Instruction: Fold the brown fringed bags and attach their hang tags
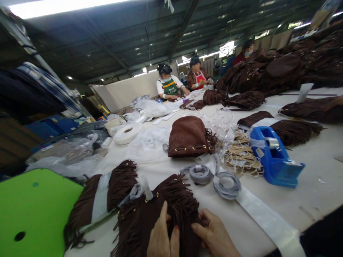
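A dark brown fringed drawstring bag (143, 225) with metal eyelets lies on the table right in front of me. My left hand (162, 235) rests on its front, fingers stretched out and thumb apart against the fringe. At the bag's right edge, my right hand (214, 232) has its fingers curled and its thumb pressing on the fringe. A pale strip (144, 187) sticks up at the eyelets. To the left lies another fringed bag (118, 182) with a white band (101, 196) around it. Beyond my hands are coiled grey cords (227, 185).
A blue tape dispenser (276, 160) stands right of a bundle of tan tags (242, 153). A brown bag (186, 137) stands mid-table, with a white roll (127, 133) further left. A green board (34, 207) flanks the left. Co-workers (170, 87) sit across the table near a bag pile (284, 66).
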`<state>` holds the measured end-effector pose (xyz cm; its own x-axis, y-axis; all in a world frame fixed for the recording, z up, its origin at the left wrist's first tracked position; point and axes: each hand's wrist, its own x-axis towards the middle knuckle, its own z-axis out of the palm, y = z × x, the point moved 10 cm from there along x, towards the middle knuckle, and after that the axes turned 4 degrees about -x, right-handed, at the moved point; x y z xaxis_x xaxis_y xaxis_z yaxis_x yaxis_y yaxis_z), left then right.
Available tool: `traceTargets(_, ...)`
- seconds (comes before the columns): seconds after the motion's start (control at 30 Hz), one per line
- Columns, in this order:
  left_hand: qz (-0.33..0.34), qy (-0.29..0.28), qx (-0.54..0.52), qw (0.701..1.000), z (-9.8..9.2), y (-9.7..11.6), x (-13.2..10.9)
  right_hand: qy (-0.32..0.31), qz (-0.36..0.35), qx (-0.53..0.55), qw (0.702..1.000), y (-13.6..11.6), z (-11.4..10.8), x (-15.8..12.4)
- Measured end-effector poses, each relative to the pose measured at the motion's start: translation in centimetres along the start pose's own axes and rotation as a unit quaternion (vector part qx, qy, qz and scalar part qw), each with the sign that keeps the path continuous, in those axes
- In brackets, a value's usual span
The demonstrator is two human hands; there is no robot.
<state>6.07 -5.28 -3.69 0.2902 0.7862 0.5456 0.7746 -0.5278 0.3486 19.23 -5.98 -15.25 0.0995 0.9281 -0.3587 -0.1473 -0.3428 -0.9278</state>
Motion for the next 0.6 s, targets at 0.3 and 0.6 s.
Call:
traceTargets(0.3,-0.021,-0.022,-0.011,0.999,4.0,2.3,14.8,0.014,-0.035,-0.065,0.997,-0.4,-0.3,-0.3)
traceTargets(0.6,0.187,-0.231,-0.123,0.947,8.8,3.1,10.8,-0.043,-0.061,-0.07,0.995,-0.2,0.0,-1.0)
